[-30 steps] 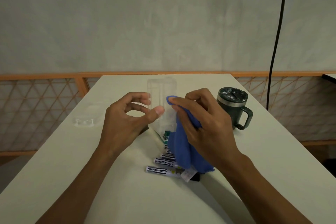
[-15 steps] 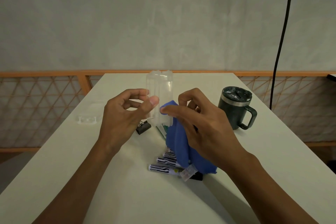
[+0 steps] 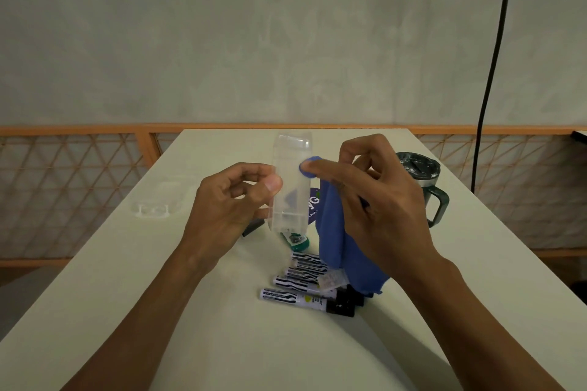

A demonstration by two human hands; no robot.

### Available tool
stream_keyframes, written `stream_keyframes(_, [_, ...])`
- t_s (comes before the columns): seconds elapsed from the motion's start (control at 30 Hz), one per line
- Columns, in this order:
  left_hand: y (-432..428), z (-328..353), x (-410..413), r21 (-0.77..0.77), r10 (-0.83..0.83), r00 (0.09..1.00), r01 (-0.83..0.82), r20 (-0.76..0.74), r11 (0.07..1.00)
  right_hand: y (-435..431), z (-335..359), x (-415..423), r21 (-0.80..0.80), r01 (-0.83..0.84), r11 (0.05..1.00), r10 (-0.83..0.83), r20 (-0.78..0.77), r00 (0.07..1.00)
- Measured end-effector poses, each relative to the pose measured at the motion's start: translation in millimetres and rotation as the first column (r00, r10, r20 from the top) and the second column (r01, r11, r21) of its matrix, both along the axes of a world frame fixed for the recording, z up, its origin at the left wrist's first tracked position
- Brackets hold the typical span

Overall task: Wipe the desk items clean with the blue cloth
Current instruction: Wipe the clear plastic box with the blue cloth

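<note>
Clear glossy plastic box (image 3: pixel 290 181), soft matt blue cloth (image 3: pixel 336 232), smooth matt white table (image 3: pixel 197 327).

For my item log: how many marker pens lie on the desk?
4 marker pens visible, lying side by side on the desk near the person, their right ends under the hanging blue cloth; more may be hidden beneath it.

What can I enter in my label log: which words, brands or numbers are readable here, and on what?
"VG": white letters on the dark blue label showing between the clear case and the blue cloth; cut off.
"Clean": small print lower on that label, barely legible.
Print on the markers: too small to read.
Print on the tag of the blue cloth: blurred.
</note>
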State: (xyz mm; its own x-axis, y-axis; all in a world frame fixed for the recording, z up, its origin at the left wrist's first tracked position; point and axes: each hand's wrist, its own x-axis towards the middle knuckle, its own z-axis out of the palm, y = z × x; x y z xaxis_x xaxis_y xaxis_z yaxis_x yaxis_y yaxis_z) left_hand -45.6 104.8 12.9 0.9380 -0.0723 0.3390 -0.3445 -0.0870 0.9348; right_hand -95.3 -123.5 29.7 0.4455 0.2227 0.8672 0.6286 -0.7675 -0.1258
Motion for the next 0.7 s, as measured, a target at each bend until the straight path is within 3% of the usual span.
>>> stream_keyframes(0.1, [-3,-3,1,0.035,-0.014,1.000,0.013,0.018,0.999,3,2,2,0.047,0.016,0.999,-0.016,0.002,1.000])
stream_keyframes(0.47, [0,2,3,-0.058,0.096,0.995,-0.096,0.009,0.994,10,-5,0,-0.039,-0.156,0.987,0.151,-0.122,0.981])
stream_keyframes(0.7, [1,-4,5,-0.014,0.145,0.989,-0.144,0.024,0.989,13,-4,0,-0.185,-0.065,0.981,0.050,-0.084,0.995])
